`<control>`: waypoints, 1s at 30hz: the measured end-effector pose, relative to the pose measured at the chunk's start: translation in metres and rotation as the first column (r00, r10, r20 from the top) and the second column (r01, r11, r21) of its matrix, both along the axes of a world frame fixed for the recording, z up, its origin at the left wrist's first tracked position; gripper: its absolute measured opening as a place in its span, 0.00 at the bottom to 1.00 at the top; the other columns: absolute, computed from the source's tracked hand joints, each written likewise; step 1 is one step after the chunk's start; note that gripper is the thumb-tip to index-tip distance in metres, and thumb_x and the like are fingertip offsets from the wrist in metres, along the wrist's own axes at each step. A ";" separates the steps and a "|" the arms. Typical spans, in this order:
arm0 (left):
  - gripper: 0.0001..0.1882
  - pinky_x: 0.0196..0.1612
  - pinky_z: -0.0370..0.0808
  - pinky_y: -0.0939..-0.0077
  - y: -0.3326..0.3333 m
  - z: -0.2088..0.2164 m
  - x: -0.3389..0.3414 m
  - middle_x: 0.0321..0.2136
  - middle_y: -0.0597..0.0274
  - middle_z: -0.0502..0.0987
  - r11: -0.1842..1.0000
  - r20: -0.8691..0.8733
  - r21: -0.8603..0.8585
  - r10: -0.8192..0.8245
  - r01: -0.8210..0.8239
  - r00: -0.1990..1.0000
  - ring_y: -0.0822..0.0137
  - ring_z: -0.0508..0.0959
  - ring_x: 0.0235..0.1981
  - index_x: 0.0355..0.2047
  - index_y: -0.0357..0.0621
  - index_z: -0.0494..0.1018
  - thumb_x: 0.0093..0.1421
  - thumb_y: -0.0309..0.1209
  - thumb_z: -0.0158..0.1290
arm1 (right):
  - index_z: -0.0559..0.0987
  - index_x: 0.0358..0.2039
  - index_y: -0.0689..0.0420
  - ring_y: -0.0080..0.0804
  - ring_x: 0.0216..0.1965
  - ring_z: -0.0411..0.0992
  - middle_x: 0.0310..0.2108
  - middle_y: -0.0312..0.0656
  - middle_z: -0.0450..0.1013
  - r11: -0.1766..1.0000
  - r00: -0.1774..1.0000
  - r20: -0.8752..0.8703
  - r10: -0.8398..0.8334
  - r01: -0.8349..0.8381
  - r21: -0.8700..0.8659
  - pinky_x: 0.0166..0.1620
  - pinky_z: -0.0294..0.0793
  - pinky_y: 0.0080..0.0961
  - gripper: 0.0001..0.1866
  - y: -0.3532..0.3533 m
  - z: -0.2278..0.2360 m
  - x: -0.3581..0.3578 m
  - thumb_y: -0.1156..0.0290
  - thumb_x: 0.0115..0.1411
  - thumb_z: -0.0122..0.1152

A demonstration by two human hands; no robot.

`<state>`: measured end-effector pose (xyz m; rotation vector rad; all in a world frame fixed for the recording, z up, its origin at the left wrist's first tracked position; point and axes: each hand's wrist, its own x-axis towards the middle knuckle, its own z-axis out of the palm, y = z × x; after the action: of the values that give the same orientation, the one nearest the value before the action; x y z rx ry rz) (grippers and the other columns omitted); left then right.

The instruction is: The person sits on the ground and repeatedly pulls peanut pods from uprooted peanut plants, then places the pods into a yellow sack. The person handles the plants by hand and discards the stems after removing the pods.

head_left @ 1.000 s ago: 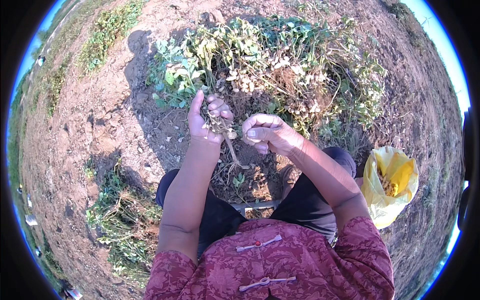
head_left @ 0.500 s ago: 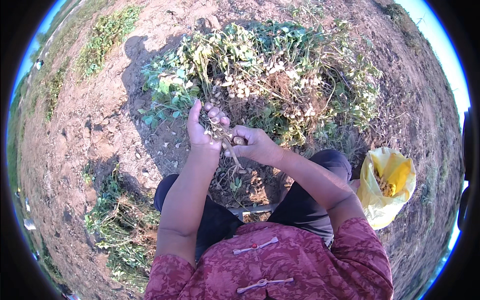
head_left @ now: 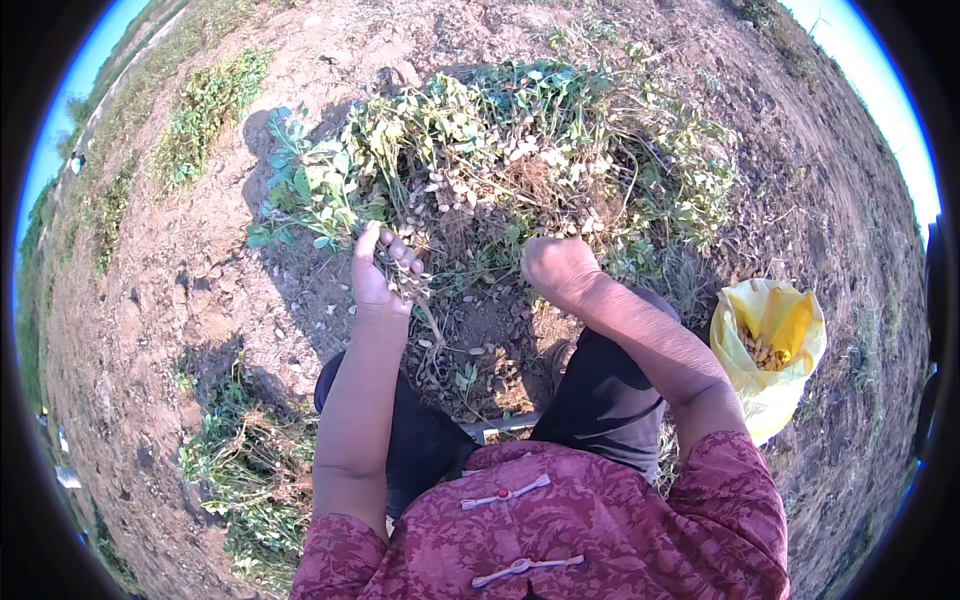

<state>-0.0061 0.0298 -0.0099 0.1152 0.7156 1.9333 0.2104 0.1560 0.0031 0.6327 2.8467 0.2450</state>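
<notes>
My left hand (head_left: 378, 280) is wrapped round the stems of a peanut plant (head_left: 308, 190). The leafy top spreads to the upper left, and thin roots (head_left: 430, 325) hang below the palm. Apart from it, to the right, my right hand (head_left: 560, 268) is closed in a fist with its back up; whatever is in it is hidden. Just beyond both hands lies a heap of pulled peanut plants (head_left: 470, 120), with pale peanut pods (head_left: 452, 192) clustered on its near side.
A yellow plastic bag (head_left: 768, 400) with peanuts (head_left: 762, 352) inside stands open by my right knee. A smaller pile of plants (head_left: 250, 475) lies at my left. Dark trousers (head_left: 595, 400) cover my bent legs, and dry soil surrounds me.
My right hand has left the plant's pods and moved right, closing into a fist. My left hand has shifted left with the plant, whose leaves now reach farther up and left.
</notes>
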 end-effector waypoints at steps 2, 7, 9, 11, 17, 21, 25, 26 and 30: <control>0.14 0.19 0.70 0.74 -0.016 0.014 -0.027 0.14 0.70 0.65 0.988 -0.092 -0.031 0.145 -0.149 0.985 0.73 0.65 0.14 0.21 0.52 0.65 0.60 0.43 0.46 | 0.74 0.27 0.57 0.26 0.27 0.73 0.27 0.37 0.69 0.962 0.995 -0.102 -0.014 0.041 0.269 0.24 0.76 0.25 0.03 0.036 0.006 0.063 0.75 0.51 0.53; 0.12 0.20 0.71 0.73 -0.107 0.017 -0.119 0.17 0.71 0.68 0.792 -0.280 -0.131 0.547 -0.596 0.789 0.72 0.68 0.16 0.23 0.52 0.66 0.59 0.41 0.48 | 0.74 0.29 0.51 0.38 0.33 0.74 0.31 0.44 0.71 0.677 0.709 -0.171 -0.684 0.704 0.213 0.32 0.75 0.35 0.07 0.114 0.012 0.269 0.67 0.57 0.45; 0.10 0.25 0.72 0.70 -0.163 0.009 -0.148 0.24 0.67 0.71 0.654 -0.345 -0.215 0.644 -0.725 0.683 0.68 0.72 0.23 0.30 0.47 0.68 0.57 0.39 0.51 | 0.76 0.29 0.55 0.40 0.38 0.74 0.34 0.45 0.75 0.554 0.619 -0.155 -0.770 0.769 0.319 0.40 0.74 0.37 0.13 0.123 0.005 0.357 0.64 0.58 0.43; 0.23 0.35 0.73 0.62 -0.252 -0.026 -0.196 0.35 0.58 0.74 0.370 -0.413 -0.364 0.759 -0.855 0.504 0.62 0.74 0.34 0.41 0.37 0.69 0.53 0.43 0.55 | 0.76 0.36 0.54 0.39 0.43 0.72 0.36 0.44 0.75 0.341 0.392 -0.105 -0.914 0.882 0.326 0.44 0.72 0.37 0.11 0.110 0.009 0.399 0.67 0.54 0.50; 0.29 0.39 0.71 0.60 -0.469 -0.072 -0.162 0.38 0.49 0.72 -0.326 -0.700 -0.682 0.550 -0.655 0.455 0.60 0.72 0.39 0.40 0.30 0.69 0.49 0.45 0.58 | 0.71 0.44 0.56 0.41 0.52 0.63 0.49 0.43 0.65 0.337 0.400 -0.161 -0.902 0.887 0.315 0.51 0.64 0.40 0.20 0.077 0.012 0.398 0.65 0.49 0.56; 0.27 0.39 0.71 0.60 -0.521 -0.098 -0.153 0.37 0.49 0.72 -0.490 -0.698 -0.716 0.508 -0.498 0.504 0.60 0.71 0.40 0.40 0.32 0.69 0.48 0.43 0.57 | 0.72 0.40 0.56 0.42 0.48 0.66 0.43 0.45 0.69 0.584 0.632 -0.349 -0.692 0.774 0.246 0.49 0.65 0.35 0.16 0.098 0.003 0.337 0.65 0.51 0.56; 0.25 0.40 0.70 0.60 -0.476 -0.090 -0.180 0.37 0.50 0.72 -0.493 -0.795 -0.604 0.430 -0.626 0.428 0.60 0.71 0.41 0.39 0.34 0.70 0.46 0.40 0.57 | 0.77 0.35 0.55 0.43 0.37 0.72 0.32 0.46 0.74 0.728 0.566 -0.496 -0.658 0.646 -0.229 0.40 0.71 0.35 0.12 0.129 0.008 0.232 0.63 0.52 0.57; 0.24 0.40 0.70 0.60 -0.444 -0.081 -0.187 0.36 0.50 0.72 -0.428 -0.824 -0.553 0.409 -0.715 0.392 0.60 0.70 0.41 0.39 0.34 0.70 0.46 0.40 0.57 | 0.77 0.34 0.56 0.42 0.34 0.73 0.30 0.45 0.75 0.768 0.553 -0.548 -0.628 0.552 -0.323 0.39 0.71 0.33 0.12 0.134 0.008 0.206 0.63 0.52 0.57; 0.30 0.55 0.58 0.70 -0.240 0.002 -0.142 0.46 0.56 0.65 0.441 -0.682 -0.249 0.552 -0.862 0.480 0.66 0.66 0.47 0.54 0.39 0.55 0.53 0.28 0.54 | 0.78 0.32 0.58 0.34 0.30 0.74 0.28 0.42 0.76 0.769 0.486 -0.609 -0.627 0.264 -0.582 0.38 0.71 0.27 0.12 0.161 0.001 0.102 0.62 0.53 0.59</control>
<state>-0.1481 -0.2106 -0.0076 -0.1040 1.9923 2.4305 0.3119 0.3170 0.0037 1.7115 3.0956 -0.9699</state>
